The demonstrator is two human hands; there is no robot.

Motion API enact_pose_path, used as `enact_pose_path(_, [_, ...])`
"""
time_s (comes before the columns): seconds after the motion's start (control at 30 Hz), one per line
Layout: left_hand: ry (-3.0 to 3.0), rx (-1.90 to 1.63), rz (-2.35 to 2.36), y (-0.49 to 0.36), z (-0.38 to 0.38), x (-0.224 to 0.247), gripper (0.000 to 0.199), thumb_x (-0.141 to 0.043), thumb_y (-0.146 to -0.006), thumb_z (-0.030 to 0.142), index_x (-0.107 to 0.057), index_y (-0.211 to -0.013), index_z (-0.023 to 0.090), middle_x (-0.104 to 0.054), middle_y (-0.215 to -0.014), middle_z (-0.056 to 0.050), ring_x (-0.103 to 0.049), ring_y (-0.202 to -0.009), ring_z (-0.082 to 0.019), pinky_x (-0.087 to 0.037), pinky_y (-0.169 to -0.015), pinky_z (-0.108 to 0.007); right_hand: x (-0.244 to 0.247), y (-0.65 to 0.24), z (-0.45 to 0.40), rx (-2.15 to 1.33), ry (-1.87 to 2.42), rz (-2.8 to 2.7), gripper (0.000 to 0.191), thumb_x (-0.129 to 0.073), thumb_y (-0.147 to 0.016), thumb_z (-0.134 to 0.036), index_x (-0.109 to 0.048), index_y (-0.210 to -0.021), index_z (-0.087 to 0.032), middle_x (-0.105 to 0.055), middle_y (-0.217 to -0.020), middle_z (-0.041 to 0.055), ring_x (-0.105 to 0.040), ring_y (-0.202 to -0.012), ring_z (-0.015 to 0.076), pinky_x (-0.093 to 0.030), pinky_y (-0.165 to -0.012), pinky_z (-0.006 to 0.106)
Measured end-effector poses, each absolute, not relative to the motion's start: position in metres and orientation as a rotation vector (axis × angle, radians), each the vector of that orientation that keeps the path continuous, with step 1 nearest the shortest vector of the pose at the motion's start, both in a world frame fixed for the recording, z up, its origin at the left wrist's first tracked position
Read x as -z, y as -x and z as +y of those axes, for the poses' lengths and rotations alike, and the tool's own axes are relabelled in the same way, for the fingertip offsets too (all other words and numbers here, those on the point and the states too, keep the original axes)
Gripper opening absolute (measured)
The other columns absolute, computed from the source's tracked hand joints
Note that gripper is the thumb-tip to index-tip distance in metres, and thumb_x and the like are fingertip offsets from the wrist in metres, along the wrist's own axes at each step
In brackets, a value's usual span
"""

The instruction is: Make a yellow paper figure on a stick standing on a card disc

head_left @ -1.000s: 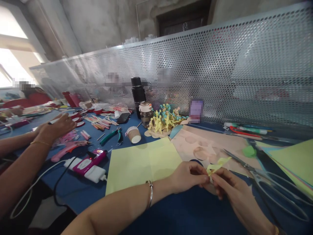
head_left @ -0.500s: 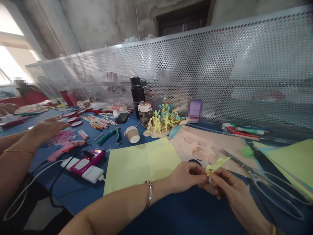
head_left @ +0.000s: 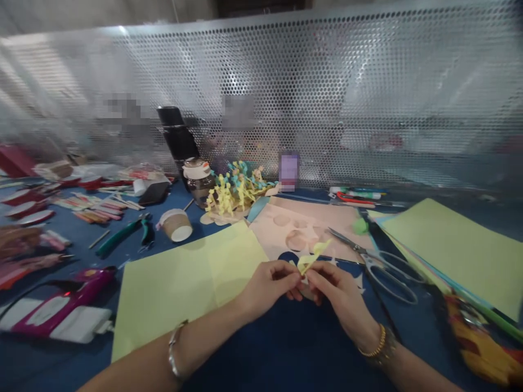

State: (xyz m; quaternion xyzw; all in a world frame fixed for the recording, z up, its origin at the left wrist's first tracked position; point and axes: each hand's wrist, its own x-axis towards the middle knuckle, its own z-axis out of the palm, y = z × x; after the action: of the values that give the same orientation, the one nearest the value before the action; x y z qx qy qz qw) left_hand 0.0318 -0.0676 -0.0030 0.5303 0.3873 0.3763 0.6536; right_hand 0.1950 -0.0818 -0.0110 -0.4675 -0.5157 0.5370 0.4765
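Between my two hands is a small curled yellow paper cutout (head_left: 317,252), narrow, with one end pointing up to the right. My left hand (head_left: 274,280) pinches its lower end with thumb and forefinger. From the other side my right hand (head_left: 335,283) has its fingers closed on it too, fingertips almost meeting the left ones. Something pale and rounded shows under the fingertips, but I cannot make out what it is. A yellow sheet (head_left: 171,288) lies beneath my left forearm. Behind my hands is peach paper (head_left: 261,220) with round holes cut in it. Scissors (head_left: 379,264) lie open to the right.
Yellow and blue paper figures (head_left: 229,196) stand at the back beside a jar (head_left: 200,190) and a black flask (head_left: 180,139). Left are a paper cup (head_left: 176,226), green pliers (head_left: 120,239) and a power strip (head_left: 61,307). Coloured sheets (head_left: 453,234) lie at right. A perforated metal screen (head_left: 327,81) stands behind.
My view has swung right and down, so things sit further left. The co-worker's arms have mostly left the picture. My hands keep the yellow paper cutout in much the same grip.
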Motion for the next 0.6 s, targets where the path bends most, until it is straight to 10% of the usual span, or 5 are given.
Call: enact_pose_path(0.6, [-1.265, -0.800, 0.974, -0.0386, -0.0625, 0.0030, 0.015, -0.062, -0.081, 0.028, -0.064, -0.075, 0.014, -0.064, -0.061, 0.002, -0.061, -0.057, -0.011, -0.047, -0.056, -0.021, 0.0111, -0.2031, -0.0762, -1.295, 1.197, -1.270, 0.014, -0.066, -0.077, -0.030, -0.067, -0.075, -0.017, -0.058, -0.052, -0.0039, -0.052, -0.044, 0.0089, -0.047, -0.042, 0.020])
